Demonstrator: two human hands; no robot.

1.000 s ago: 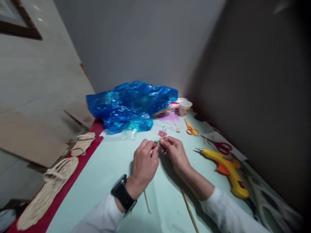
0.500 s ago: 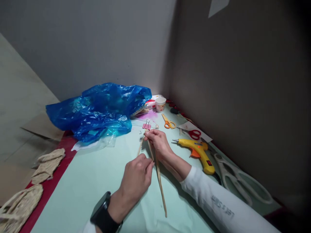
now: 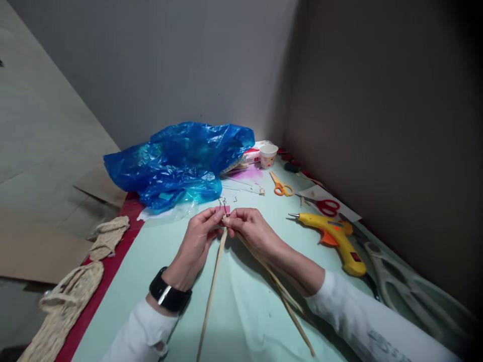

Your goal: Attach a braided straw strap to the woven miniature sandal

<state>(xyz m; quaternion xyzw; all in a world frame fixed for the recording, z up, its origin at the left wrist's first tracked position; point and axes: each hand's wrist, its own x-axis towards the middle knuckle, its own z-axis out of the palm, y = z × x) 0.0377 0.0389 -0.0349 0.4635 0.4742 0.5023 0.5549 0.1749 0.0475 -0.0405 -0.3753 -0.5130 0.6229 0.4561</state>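
Observation:
A pink binder clip (image 3: 225, 209) with wire handles sits at the top ends of several pale tan fibre strands (image 3: 216, 271). My left hand (image 3: 196, 240) is closed just below the clip, thumb and fingers pinched at the top of the strands. Beside it, my right hand (image 3: 253, 232) is closed too, its fingertips pinching the strands and nearly meeting the left ones. One strand hangs down between the hands toward me. Others run down to the right under my right wrist. The exact spot each fingertip grips is partly hidden.
A blue plastic bag (image 3: 181, 163) lies at the back left, with a paper cup (image 3: 268, 157) behind. To the right are orange scissors (image 3: 281, 186), red-handled scissors (image 3: 327, 207), a yellow glue gun (image 3: 341, 239) and large grey scissors (image 3: 400, 286). Braided pieces (image 3: 71, 306) lie along the left edge.
My left hand has moved up from lower on the strands to beside my right hand at the clip. The strands have spread apart, and the view has shifted left.

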